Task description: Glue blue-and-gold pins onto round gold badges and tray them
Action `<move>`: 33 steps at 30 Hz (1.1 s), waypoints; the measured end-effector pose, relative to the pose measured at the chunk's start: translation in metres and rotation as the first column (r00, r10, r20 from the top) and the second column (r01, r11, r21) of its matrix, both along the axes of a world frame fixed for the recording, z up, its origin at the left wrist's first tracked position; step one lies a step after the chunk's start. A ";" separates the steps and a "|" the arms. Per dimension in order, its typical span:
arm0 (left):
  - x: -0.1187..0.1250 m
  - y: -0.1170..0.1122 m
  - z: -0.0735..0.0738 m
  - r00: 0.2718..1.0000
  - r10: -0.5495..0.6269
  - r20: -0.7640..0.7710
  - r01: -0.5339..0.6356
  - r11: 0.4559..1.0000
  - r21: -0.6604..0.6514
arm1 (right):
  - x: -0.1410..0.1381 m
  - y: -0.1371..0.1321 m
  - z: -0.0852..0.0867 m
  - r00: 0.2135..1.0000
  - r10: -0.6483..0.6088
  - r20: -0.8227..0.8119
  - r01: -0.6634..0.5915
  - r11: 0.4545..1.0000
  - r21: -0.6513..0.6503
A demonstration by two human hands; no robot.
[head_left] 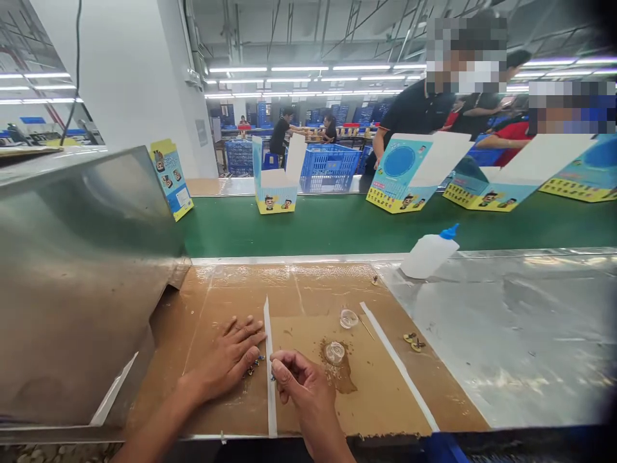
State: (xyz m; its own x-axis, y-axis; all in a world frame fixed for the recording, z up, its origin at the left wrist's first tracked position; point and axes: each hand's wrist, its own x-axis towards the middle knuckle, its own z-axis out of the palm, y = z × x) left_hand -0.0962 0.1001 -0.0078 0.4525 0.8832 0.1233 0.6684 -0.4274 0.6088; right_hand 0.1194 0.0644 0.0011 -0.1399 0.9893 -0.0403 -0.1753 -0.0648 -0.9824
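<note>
My left hand (226,355) lies flat on a cardboard work sheet (216,302), fingers apart and holding nothing. Beside its fingertips sits a small cluster of coloured pieces (253,366). My right hand (301,386) pinches a tiny blue-tipped piece (272,378) between thumb and finger, just by a white strip (268,347) taped to the cardboard. Two small clear plastic cups (335,352) (349,318) stand to the right, one in a brown stain (343,378). A thin wooden stick (366,326) lies near the farther cup.
A steel hood (72,276) rises on the left. Small gold-coloured pieces (413,342) lie farther right, and a white glue bottle (430,252) lies at the sheet's back edge. Behind runs a green conveyor belt (313,235) carrying printed cardboard boxes (407,172). Co-workers stand beyond it.
</note>
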 end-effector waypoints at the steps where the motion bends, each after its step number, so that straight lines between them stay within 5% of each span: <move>1: 0.003 -0.001 -0.001 0.999 -0.033 -0.015 0.033 0.999 -0.001 | 0.001 -0.001 0.001 1.000 -0.014 -0.016 0.014 1.000 -0.013; 5: -0.002 -0.004 0.004 0.997 -0.079 -0.002 0.079 0.997 0.000 | 0.008 -0.001 0.011 0.995 -0.040 -0.086 0.034 0.997 -0.072; 10: -0.008 -0.018 0.025 0.961 0.197 0.193 -0.212 0.976 0.059 | 0.011 0.000 0.028 0.964 0.002 -0.265 -0.064 0.972 -0.227; 14: 0.019 -0.047 0.043 0.883 0.201 0.424 -0.223 0.975 0.003 | 0.010 -0.002 0.039 0.954 0.026 -0.299 -0.102 0.964 -0.244; 18: 0.050 -0.069 0.053 0.902 0.161 0.401 -0.188 0.982 0.028 | 0.008 -0.005 0.043 0.963 -0.002 -0.268 -0.052 0.979 -0.196; 28: 0.074 -0.065 0.039 0.928 0.056 0.368 -0.118 0.982 0.148 | 0.006 -0.013 0.031 0.975 -0.201 -0.097 0.196 0.979 -0.064; 33: 0.077 -0.068 0.046 0.916 0.091 0.390 -0.171 0.970 0.174 | 0.008 -0.017 0.038 0.978 -0.208 -0.032 0.209 0.978 0.027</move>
State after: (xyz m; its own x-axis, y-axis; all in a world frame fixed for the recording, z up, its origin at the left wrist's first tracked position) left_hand -0.0196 0.0323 0.0386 0.2189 0.8701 0.4416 0.4646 -0.4909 0.7370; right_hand 0.1276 0.0476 0.0386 0.0691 0.9976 -0.0095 -0.2103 0.0053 -0.9776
